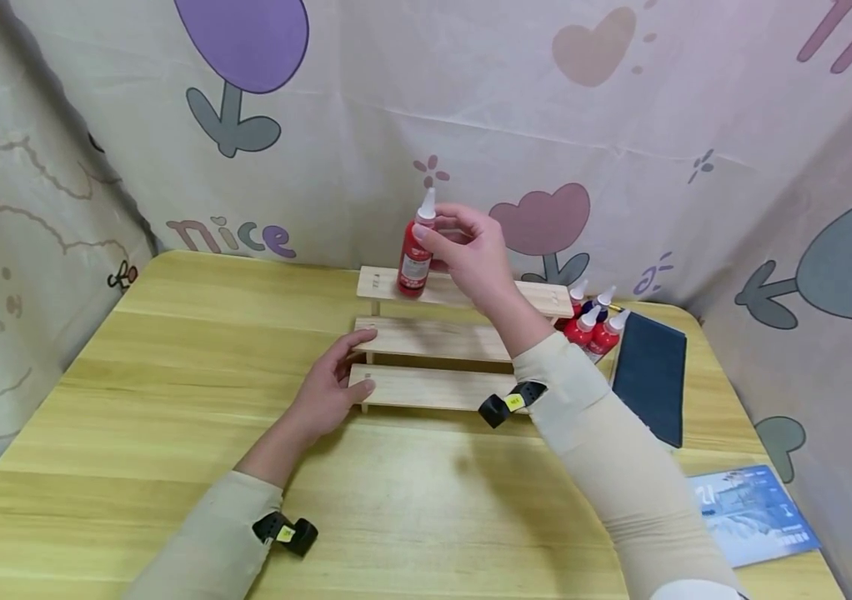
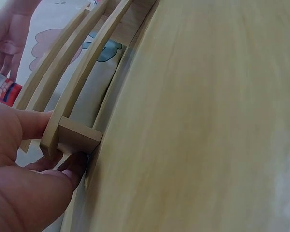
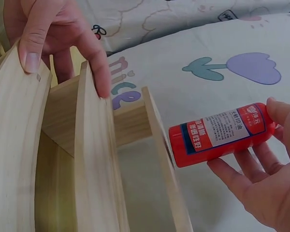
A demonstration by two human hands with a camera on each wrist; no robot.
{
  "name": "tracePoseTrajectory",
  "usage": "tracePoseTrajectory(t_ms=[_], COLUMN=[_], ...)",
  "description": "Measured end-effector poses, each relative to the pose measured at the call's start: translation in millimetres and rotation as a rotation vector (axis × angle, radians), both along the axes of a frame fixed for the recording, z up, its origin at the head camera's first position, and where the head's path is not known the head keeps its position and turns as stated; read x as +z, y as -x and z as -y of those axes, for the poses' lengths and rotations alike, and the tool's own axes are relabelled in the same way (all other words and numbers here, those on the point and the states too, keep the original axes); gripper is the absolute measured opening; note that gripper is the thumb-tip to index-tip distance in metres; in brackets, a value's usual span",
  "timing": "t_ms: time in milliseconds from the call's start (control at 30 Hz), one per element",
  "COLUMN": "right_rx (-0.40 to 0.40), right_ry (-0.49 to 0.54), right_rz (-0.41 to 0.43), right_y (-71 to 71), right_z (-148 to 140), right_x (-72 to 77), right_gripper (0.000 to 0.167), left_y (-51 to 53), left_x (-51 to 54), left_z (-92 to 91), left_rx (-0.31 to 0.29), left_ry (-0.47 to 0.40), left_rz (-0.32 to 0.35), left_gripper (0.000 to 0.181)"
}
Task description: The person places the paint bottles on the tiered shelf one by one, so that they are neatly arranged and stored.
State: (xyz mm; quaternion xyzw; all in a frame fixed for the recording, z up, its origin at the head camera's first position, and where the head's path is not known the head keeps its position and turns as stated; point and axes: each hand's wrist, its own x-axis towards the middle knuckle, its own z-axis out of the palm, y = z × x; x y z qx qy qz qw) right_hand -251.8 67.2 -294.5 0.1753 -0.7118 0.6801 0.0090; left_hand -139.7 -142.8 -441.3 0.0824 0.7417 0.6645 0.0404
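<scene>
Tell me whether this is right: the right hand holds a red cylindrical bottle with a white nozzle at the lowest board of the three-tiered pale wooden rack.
The level is wrong: the head view shows the right hand holding the red cylindrical bottle at the top pale wooden board of the rack.

PLACE: screened-off nook | ROOM TYPE: unclear | SIGNS: flower-printed cloth [image 1: 411, 100] around wood-grain table [image 1: 396, 508]

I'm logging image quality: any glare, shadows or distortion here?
Head view: bright, soft shadow on the table beside the right arm; left wrist view: dimmer, pale sheen toward the lower right, wooden shelf looking bowed; right wrist view: also dim, shelf boards bowed, red bottle fairly sharp.
</scene>
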Motion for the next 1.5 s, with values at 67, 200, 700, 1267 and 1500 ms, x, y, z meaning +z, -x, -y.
tracePoseTrajectory(t_ms=[67, 200, 700, 1267, 1500], right_rx=[0.004, 0.015, 0.018, -0.012, -0.008], right_ry=[-0.018, -0.064, -0.122, -0.051, -0.094], right_rz=[-0.007, -0.045, -0.09, -0.208, -0.204], right_y=[1.6, 3.2, 3.0, -53.0, -83.6], right_z=[3.9, 12.0, 16.6, -24.3, -56.2], right_x=[-0.8, -2.1, -6.8, -26.9, -42.7], right_gripper=[0.029, 0.03, 0.035, 0.04, 0.043], left_y=[0.1, 0.2, 2.7, 1.1, 2.0], left_x=[0.7, 1.9, -0.7, 1.7, 1.3], left_z=[0.0, 0.4, -1.6, -0.9, -1.5], left_rx=[0.001, 0.003, -0.004, -0.004, -0.009], left_ry=[-0.001, -0.006, -0.023, -0.02, -0.013], left_rz=[0.0, 0.003, -0.006, -0.004, -0.006], left_gripper=[0.068, 0.068, 0.067, 0.068, 0.068])
